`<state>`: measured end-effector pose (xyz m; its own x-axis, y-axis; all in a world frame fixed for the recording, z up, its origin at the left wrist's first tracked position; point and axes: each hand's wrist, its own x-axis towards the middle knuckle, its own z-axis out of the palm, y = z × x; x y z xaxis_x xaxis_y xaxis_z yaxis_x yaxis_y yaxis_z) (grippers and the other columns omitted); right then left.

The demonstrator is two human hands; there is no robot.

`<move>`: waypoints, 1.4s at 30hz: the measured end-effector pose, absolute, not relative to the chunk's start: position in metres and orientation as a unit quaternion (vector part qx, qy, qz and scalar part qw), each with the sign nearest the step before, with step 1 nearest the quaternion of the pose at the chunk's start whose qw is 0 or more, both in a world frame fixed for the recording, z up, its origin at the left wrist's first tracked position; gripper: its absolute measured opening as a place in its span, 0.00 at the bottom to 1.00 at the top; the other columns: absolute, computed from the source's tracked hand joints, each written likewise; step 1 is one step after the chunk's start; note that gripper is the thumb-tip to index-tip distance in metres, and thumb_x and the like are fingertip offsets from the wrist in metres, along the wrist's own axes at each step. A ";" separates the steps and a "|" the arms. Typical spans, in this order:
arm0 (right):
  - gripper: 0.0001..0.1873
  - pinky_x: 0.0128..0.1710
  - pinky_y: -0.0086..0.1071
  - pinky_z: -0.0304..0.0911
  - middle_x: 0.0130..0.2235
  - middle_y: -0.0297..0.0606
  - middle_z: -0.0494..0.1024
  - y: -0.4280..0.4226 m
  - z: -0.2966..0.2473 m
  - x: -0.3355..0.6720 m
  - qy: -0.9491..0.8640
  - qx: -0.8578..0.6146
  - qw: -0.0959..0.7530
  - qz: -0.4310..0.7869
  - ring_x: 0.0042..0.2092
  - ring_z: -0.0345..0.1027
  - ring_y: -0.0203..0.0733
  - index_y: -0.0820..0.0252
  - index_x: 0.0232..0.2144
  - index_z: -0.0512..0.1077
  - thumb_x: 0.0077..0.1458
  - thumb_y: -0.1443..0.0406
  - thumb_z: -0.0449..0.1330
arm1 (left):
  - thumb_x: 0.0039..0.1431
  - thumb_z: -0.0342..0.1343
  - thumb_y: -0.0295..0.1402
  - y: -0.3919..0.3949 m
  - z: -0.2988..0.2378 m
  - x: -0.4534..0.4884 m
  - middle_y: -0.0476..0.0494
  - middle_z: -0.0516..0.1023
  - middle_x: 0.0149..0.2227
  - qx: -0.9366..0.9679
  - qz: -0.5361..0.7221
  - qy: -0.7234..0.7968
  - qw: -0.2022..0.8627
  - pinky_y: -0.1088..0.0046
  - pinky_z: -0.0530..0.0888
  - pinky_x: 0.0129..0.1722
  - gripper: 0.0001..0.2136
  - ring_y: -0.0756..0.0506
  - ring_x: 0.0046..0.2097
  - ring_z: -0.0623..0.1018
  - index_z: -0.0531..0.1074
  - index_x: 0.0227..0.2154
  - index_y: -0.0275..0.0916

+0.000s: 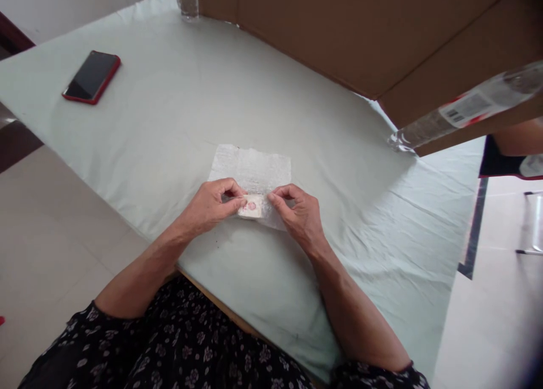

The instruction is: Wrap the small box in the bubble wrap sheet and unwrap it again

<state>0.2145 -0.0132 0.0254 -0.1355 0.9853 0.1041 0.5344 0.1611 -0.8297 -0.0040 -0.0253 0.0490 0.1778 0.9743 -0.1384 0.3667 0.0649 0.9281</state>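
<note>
A small, flat cream-coloured block (253, 207) with reddish marks on its top lies at the near part of a thin, textured white wrapping sheet (258, 165). My left hand (216, 204) is closed in a pinch, thumb and fingertips at the block's left edge. To the right of the block, my right hand (296, 211) pinches the wrapping sheet, thumb against forefinger. The sheet spreads flat on the far side of the block, and a corner of it shows under my right hand. My fingertips cover parts of both things.
A pale green cloth (148, 123) covers the table. At the far left lies a phone (91, 78) in a red case. A large cardboard box (322, 33) with clear tape stands at the back right. Beyond it, another person's arm (520, 137) shows at the right edge.
</note>
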 end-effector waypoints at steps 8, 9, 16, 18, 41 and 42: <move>0.02 0.46 0.41 0.62 0.39 0.38 0.83 -0.041 0.055 0.216 -0.789 -0.477 0.387 0.009 0.43 0.75 0.45 0.54 0.37 0.73 0.62 0.67 0.60 | 0.55 0.60 0.34 -0.025 0.049 -0.003 0.49 0.80 0.32 0.607 0.316 0.555 0.473 0.74 0.71 0.36 0.05 0.49 0.36 0.76 0.76 0.31 0.38; 0.03 0.45 0.40 0.62 0.39 0.37 0.83 -0.047 0.057 0.212 -0.807 -0.451 0.380 0.007 0.42 0.75 0.44 0.54 0.38 0.73 0.62 0.68 0.60 | 0.54 0.60 0.34 -0.024 0.049 -0.003 0.49 0.80 0.32 0.608 0.316 0.554 0.473 0.74 0.71 0.36 0.05 0.49 0.35 0.76 0.76 0.31 0.38; 0.14 0.50 0.39 0.62 0.51 0.43 0.82 -0.052 0.035 0.191 -0.885 -0.374 0.277 0.016 0.54 0.71 0.46 0.60 0.52 0.73 0.65 0.70 0.56 | 0.57 0.57 0.36 -0.025 0.049 -0.009 0.46 0.80 0.36 0.636 0.316 0.543 0.449 0.71 0.73 0.40 0.08 0.46 0.40 0.77 0.75 0.36 0.38; 0.14 0.50 0.39 0.60 0.51 0.43 0.82 -0.051 0.032 0.189 -0.885 -0.382 0.266 0.009 0.54 0.71 0.45 0.60 0.52 0.72 0.66 0.70 0.56 | 0.56 0.58 0.36 -0.030 0.051 -0.016 0.44 0.80 0.44 0.647 0.311 0.554 0.422 0.70 0.73 0.44 0.12 0.44 0.46 0.78 0.75 0.43 0.40; 0.11 0.45 0.42 0.52 0.45 0.39 0.77 -0.041 0.035 0.176 -0.901 -0.396 0.158 -0.084 0.45 0.61 0.46 0.51 0.48 0.72 0.65 0.67 0.56 | 0.55 0.59 0.52 -0.060 0.051 -0.042 0.43 0.82 0.36 0.553 0.248 0.733 0.309 0.68 0.74 0.37 0.29 0.43 0.34 0.79 0.74 0.52 0.35; 0.11 0.45 0.42 0.52 0.45 0.39 0.77 -0.040 0.036 0.176 -0.902 -0.394 0.156 -0.087 0.45 0.61 0.46 0.51 0.48 0.72 0.65 0.67 0.56 | 0.55 0.59 0.52 -0.059 0.051 -0.039 0.43 0.82 0.35 0.551 0.240 0.735 0.314 0.67 0.74 0.37 0.30 0.43 0.34 0.79 0.74 0.53 0.34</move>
